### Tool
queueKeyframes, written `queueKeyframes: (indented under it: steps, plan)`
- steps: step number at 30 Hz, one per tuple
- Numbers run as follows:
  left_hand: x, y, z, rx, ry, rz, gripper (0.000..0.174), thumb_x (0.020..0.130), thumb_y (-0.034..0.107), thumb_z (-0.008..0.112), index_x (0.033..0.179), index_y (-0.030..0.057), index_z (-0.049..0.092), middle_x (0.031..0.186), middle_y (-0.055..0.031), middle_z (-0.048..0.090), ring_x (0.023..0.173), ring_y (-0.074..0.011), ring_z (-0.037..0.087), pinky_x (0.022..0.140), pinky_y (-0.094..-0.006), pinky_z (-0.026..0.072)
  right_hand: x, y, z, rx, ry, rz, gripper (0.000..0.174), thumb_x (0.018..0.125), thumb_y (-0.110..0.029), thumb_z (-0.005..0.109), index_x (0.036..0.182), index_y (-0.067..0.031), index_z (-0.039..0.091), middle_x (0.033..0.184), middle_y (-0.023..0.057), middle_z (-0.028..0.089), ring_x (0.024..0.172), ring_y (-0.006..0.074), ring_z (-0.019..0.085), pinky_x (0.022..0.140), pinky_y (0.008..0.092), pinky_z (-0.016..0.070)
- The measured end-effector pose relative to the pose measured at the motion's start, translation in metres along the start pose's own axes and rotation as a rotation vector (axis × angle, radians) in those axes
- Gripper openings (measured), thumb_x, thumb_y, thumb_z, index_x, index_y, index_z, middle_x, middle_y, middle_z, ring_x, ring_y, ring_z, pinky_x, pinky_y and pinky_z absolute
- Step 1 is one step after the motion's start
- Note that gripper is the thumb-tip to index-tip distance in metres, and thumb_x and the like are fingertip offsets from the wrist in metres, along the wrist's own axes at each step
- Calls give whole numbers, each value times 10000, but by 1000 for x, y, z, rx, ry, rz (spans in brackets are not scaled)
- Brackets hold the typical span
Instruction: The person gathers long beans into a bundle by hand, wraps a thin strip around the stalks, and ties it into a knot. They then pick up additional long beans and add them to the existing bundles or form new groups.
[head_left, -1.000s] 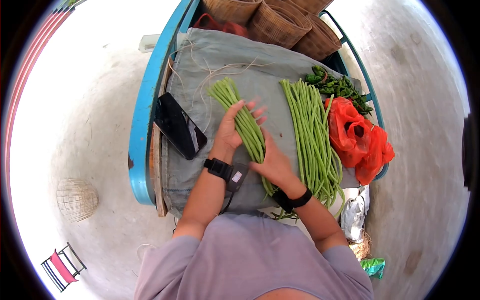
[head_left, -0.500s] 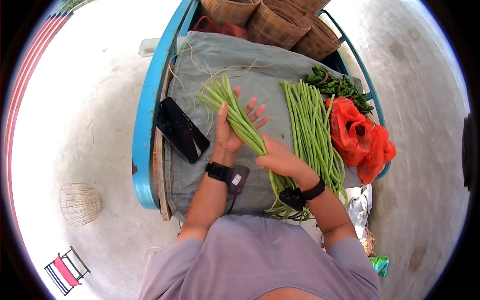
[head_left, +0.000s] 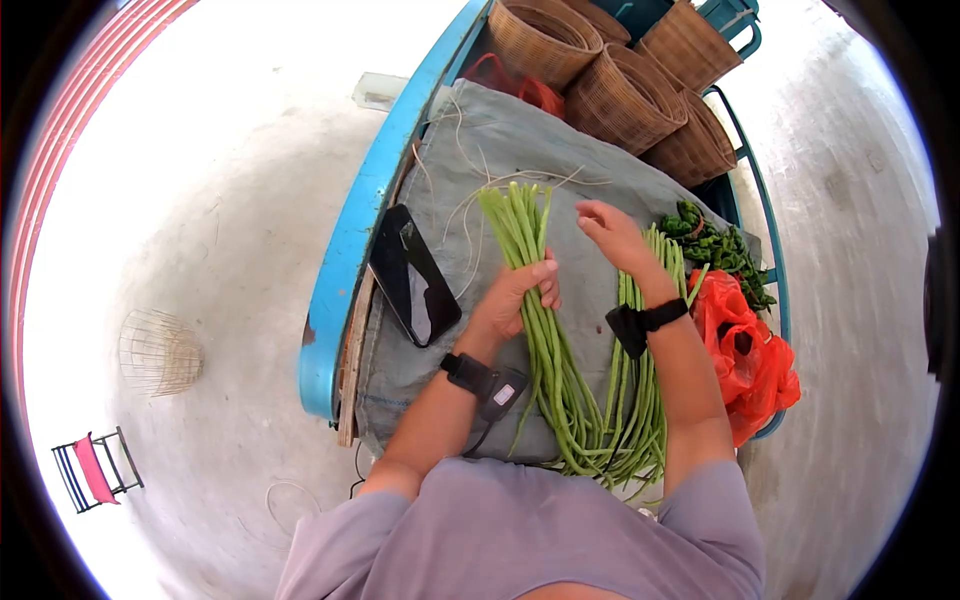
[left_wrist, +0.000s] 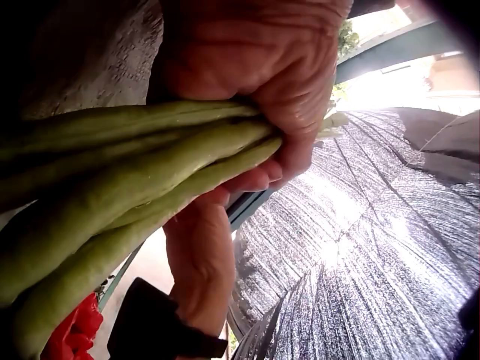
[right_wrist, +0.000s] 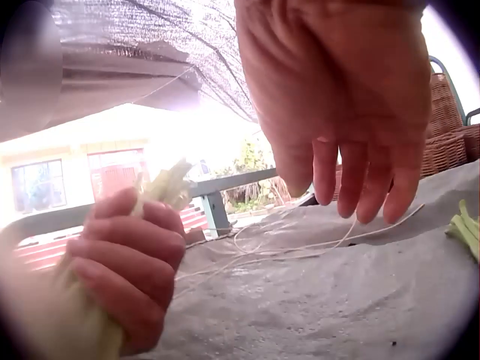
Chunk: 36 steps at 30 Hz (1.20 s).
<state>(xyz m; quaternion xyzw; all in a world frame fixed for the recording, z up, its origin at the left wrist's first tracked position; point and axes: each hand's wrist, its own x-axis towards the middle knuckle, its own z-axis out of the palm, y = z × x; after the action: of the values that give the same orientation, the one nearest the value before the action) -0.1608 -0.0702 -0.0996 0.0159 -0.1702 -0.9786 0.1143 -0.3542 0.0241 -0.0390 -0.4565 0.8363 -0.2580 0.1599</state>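
My left hand [head_left: 515, 297] grips a bundle of long green beans [head_left: 560, 385] below its upper ends, fingers wrapped round the stalks. The beans' lower ends trail down toward my body. Up close in the left wrist view, several thick beans [left_wrist: 127, 180] pass through that hand. My right hand [head_left: 615, 235] is raised to the right of the bundle, holding nothing. Its fingers hang loosely in the right wrist view, apart from the beans, above the grey cloth [right_wrist: 292, 300]. A second pile of long beans [head_left: 645, 410] lies partly hidden under my right forearm.
A black phone [head_left: 412, 275] lies left on the cloth. Thin pale strings [head_left: 540, 176] lie beyond the bundle. Red plastic bags [head_left: 735, 350] and dark green vegetables [head_left: 715, 245] sit at right. Woven baskets [head_left: 625, 100] stand at the back; a blue rail [head_left: 370, 200] edges the left side.
My right hand has let go of the bundle's middle and moved up and right. The left hand, earlier spread under the beans, now has its fingers closed round them. The head view has turned.
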Motion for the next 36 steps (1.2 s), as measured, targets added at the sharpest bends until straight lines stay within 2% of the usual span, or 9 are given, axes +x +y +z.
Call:
queueKeyframes:
  steps: [2,5,9,12,15,18,27,30,36]
  plan:
    - [-2,0,2,24,1,5,204,854,157,641,983,88,500,669,0,470,552,-131,483,601,-316,443,32,16,38,-220,125,-253,328,880,-183,550,1190,-81,586,1157,146,612,1077,283,571,940,375,427]
    - [-2,0,4,107,30,17,209,855,151,632,1000,81,498,672,-5,474,551,-133,486,599,-320,448,58,18,75,-468,330,-405,282,838,-129,525,1102,-105,624,1085,120,630,1021,299,578,919,408,421]
    - [0,0,6,185,92,30,224,852,142,628,1020,71,498,670,-8,474,550,-133,487,587,-315,457,56,5,79,-803,243,-348,165,799,-129,546,941,-145,628,870,39,603,866,240,579,792,376,426]
    - [1,-3,3,224,168,63,234,845,138,635,1021,59,502,670,-11,482,548,-135,491,578,-308,463,50,10,73,-824,217,-341,97,794,-132,559,857,-124,631,860,76,609,860,273,595,773,390,442]
    - [3,-10,-5,246,244,60,217,830,134,658,973,45,521,669,-21,509,541,-136,504,558,-303,469,14,-28,37,-597,257,-117,99,798,-184,568,808,-99,616,802,93,577,808,305,594,698,418,444]
    - [8,-14,-14,301,271,45,210,805,130,694,912,33,542,668,-36,536,533,-135,523,538,-298,482,-20,-42,1,-673,30,-34,123,779,-184,587,805,-81,649,824,125,594,842,329,606,696,448,467]
    - [7,-11,-4,508,256,18,265,778,128,710,954,12,551,675,-27,536,539,-125,530,518,-277,465,-75,-105,-32,-302,-22,-99,165,826,-226,573,908,-129,679,819,102,592,830,308,605,693,429,465]
    - [8,-12,-5,601,242,39,253,778,157,726,918,16,570,651,-13,536,516,-110,518,485,-255,433,-76,-123,-35,-484,69,-219,113,842,-205,607,873,-102,643,806,90,584,771,295,605,644,390,471]
    - [3,-9,6,793,289,103,241,773,201,752,807,34,581,596,-1,534,473,-96,501,436,-246,386,-85,-180,-54,-944,-13,-238,115,806,-204,650,796,-103,596,770,60,568,744,263,615,610,390,491]
